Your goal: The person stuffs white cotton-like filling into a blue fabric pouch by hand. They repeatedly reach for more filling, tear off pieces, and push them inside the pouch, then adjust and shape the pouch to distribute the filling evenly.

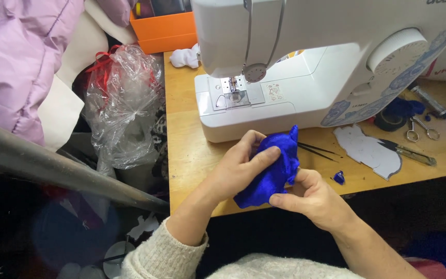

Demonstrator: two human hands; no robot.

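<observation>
A small piece of bright blue fabric (277,168) is held between both hands over the front edge of a wooden table (187,144). My left hand (241,165) grips it from the left, thumb on top. My right hand (311,196) pinches its lower right part from below. A white sewing machine (305,67) stands just behind the fabric, its needle and presser foot (233,88) above the plate.
Black tweezers (318,151), a white paper pattern piece (370,150), a utility knife (409,152), small scissors (421,129) and a blue scrap (339,177) lie on the table at right. A clear plastic bag (122,108), orange box (163,31) and pink jacket (14,57) sit left.
</observation>
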